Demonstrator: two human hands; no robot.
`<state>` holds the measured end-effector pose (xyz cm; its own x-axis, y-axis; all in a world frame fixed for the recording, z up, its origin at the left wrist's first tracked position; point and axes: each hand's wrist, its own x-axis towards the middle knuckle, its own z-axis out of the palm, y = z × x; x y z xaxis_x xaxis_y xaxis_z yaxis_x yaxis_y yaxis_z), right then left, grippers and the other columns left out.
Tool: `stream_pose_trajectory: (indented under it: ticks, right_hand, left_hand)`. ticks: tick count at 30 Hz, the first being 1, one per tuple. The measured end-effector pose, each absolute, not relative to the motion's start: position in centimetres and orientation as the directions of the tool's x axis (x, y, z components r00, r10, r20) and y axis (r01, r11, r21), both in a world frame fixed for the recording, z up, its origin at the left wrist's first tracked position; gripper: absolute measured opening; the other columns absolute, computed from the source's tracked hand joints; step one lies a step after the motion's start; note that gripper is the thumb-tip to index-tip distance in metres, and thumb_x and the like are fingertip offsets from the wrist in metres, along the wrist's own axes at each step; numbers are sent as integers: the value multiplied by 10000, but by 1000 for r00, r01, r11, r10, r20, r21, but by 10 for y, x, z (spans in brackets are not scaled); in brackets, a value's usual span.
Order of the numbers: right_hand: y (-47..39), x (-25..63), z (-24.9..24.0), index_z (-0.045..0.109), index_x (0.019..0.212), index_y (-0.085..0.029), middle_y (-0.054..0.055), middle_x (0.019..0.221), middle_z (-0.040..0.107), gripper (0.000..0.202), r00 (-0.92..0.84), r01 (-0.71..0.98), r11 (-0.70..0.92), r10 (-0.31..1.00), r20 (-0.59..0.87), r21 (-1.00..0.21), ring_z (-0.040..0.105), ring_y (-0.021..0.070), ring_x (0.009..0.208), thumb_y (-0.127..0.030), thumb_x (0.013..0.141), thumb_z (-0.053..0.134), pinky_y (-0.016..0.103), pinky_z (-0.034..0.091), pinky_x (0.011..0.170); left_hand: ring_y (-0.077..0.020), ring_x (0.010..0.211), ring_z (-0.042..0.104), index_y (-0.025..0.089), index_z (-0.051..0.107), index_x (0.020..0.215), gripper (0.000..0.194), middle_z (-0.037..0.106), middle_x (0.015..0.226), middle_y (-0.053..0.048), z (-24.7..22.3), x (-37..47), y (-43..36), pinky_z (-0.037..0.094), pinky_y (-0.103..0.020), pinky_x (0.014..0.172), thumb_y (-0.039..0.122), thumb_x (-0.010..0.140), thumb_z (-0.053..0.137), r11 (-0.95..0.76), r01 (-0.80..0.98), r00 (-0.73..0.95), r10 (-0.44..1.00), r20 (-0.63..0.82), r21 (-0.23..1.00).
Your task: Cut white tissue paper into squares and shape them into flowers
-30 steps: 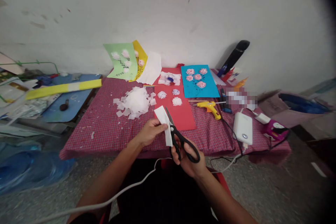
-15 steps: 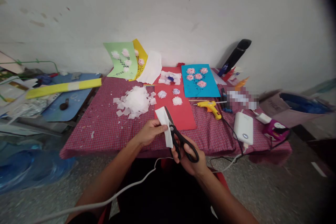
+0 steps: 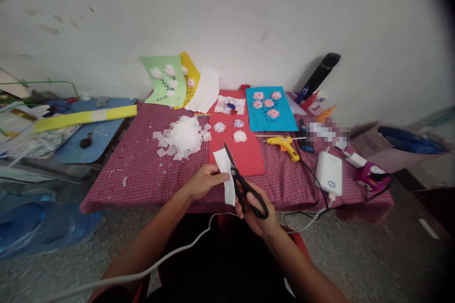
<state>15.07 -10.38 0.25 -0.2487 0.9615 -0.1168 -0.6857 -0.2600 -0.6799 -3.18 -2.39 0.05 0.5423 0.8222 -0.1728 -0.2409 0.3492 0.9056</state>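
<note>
Two grips closed: left hand (image 3: 208, 181) pinching white strip (image 3: 224, 175), right hand (image 3: 261, 210) grasping black scissors (image 3: 245, 183).

Black clothing and bare forearms.
The garment (image 3: 213, 260) was plain black, its folds and seams lost in the dark, and a black sleeve edge (image 3: 112, 294) showed at the left upper arm. The left hand (image 3: 206, 181) and right hand (image 3: 262, 213) were bare, as were both wrists and forearms, which broadened towards the elbows. A smooth white cable (image 3: 170, 254) crossed in front of the black cloth; its attachment could not be made out.
</note>
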Motion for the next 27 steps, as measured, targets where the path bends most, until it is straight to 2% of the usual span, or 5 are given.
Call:
stream_pose_trajectory:
  ticks: [12,16,20,23,27]
  right_hand:
    - [-95,190,10,681,1083,-196,45,777,713,397,-220,-529,-245,964,-148,-812,558,113,499,-403,778,827,209,421,408]
    - [-74,242,12,681,1164,-208,83,958,748,385,-73,187,-22,997,-36,-982,686,203,751,-353,817,766,307,539,621]
    - [-52,272,12,673,1255,-183,137,1088,754,393,-107,882,120,993,53,-457,706,296,964,-296,881,637,389,533,804]
    - [-41,276,12,623,1334,-166,162,1115,740,435,-161,969,154,987,-20,-193,703,300,965,-277,915,591,370,511,785]
    - [-35,276,23,639,1301,-160,185,1133,716,409,-227,973,224,971,-80,-50,681,309,975,-251,904,610,369,483,784]
  left_hand:
    - [-205,846,711,139,780,1007,341,782,989,-113,-4,-37,-22,536,-373,860,340,739,846,377,-299,407,881,-240,876]
    - [-218,921,715,126,780,1021,332,769,1101,-150,-5,-46,-13,539,-372,896,323,759,832,308,-269,358,912,-202,913]
    - [-207,910,716,145,785,1024,319,778,1081,-124,-4,-51,-5,534,-373,907,329,766,821,279,-193,356,913,-198,941]
    - [-214,877,717,148,783,994,316,785,1031,-102,-1,-49,-1,544,-377,871,345,749,824,301,-158,343,910,-233,941]
    - [-219,818,717,141,774,957,321,787,973,-101,2,-48,2,555,-369,795,357,726,829,328,-123,332,903,-273,937]
